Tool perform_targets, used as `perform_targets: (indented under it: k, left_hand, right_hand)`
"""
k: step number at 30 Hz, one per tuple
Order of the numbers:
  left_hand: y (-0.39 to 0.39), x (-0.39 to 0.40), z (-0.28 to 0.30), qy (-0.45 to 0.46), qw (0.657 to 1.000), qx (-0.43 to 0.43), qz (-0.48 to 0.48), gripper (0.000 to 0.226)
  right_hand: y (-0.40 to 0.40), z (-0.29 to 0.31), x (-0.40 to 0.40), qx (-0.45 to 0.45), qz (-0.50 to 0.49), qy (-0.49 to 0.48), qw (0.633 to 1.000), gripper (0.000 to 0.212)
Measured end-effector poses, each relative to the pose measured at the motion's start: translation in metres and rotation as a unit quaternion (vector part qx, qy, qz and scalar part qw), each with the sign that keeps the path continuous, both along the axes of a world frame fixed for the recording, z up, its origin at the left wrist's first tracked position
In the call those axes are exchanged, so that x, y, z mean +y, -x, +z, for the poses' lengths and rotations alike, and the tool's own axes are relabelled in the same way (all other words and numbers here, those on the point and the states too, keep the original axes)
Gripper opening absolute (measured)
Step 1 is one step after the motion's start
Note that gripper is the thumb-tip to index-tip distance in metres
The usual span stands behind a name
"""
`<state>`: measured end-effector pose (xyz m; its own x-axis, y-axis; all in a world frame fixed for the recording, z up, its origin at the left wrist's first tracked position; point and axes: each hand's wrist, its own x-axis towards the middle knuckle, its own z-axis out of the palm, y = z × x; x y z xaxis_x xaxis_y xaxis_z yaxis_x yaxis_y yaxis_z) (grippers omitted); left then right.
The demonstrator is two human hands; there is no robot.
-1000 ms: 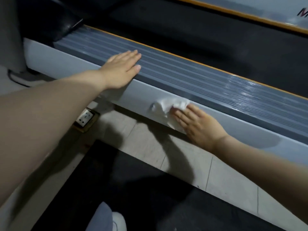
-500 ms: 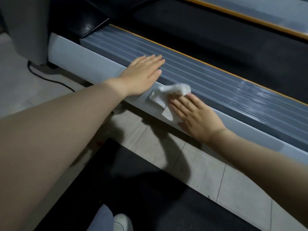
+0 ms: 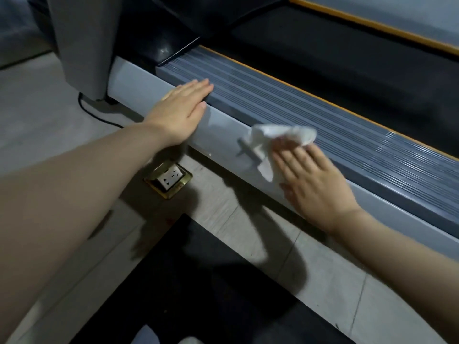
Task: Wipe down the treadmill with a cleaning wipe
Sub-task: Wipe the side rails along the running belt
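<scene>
A floor of pale grey rectangular tiles [image 3: 248, 234] lies in dim light. A brass-framed floor socket with a white face [image 3: 169, 180] sits in it, a black floor mat [image 3: 198, 289] nearer, a thin black cable [image 3: 99, 115] farther off.

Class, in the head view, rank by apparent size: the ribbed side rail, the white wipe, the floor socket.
1. ribbed side rail, by far the largest.
2. and 3. white wipe and floor socket look about alike; the crumpled wipe makes ranking them unsure.
</scene>
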<state>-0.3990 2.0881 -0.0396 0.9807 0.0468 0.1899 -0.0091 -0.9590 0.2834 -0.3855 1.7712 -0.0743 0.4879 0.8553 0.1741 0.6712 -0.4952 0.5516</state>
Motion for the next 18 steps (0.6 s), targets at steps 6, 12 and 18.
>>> perform_targets:
  k: [6, 12, 18]
  left_hand:
    - [-0.005, 0.012, -0.007, 0.050, 0.996, -0.067, -0.016, 0.046]
    - [-0.008, 0.031, -0.014, 0.092, 0.992, -0.083, 0.011, 0.046]
    - [-0.019, 0.051, -0.022, 0.284, 0.946, -0.128, 0.088, 0.057]
  right_hand:
    - [-0.011, 0.015, 0.017, -0.028, -0.027, 0.027, 0.999, 0.066]
    - [-0.010, 0.002, 0.035, 0.001, 0.066, 0.339, 0.938, 0.062]
    - [-0.024, -0.026, 0.098, -0.044, 0.102, 0.429, 0.897, 0.062]
